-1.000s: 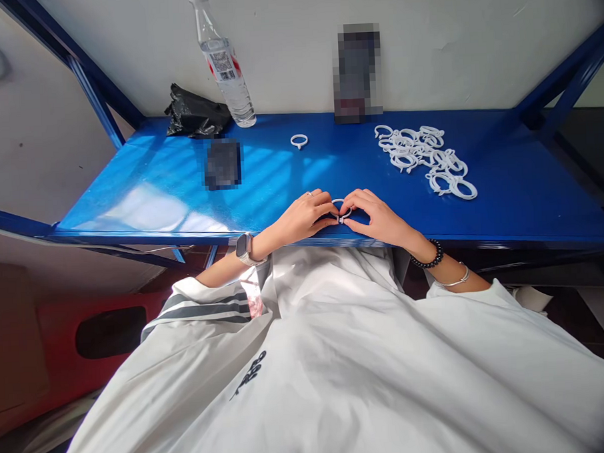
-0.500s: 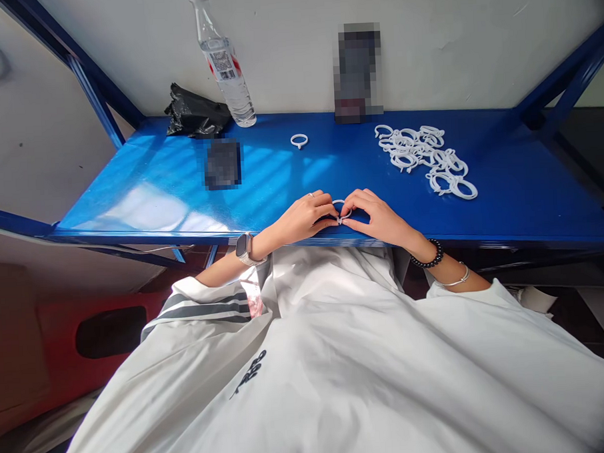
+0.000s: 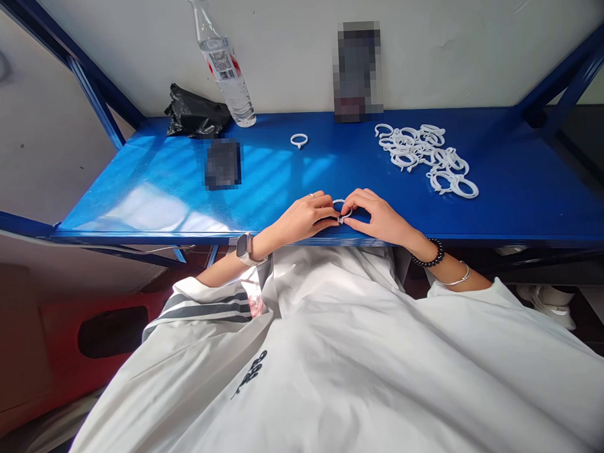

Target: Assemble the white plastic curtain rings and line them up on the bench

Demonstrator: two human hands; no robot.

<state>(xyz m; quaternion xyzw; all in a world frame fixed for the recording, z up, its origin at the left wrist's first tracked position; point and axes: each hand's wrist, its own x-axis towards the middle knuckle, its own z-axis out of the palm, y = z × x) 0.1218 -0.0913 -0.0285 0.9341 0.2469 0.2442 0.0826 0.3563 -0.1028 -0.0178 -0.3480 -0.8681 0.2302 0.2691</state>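
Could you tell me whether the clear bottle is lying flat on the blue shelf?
No, the clear bottle stands upright on the blue shelf, beside the black bag.

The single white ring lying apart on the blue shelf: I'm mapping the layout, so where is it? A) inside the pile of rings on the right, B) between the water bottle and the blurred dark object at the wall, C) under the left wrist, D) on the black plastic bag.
B: the single white ring lies alone on the blue shelf, between the water bottle and the blurred dark object, well left of the pile of rings.

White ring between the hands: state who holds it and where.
Both hands hold the white ring: left hand pinches its left side, right hand its right side, at the shelf's front edge.
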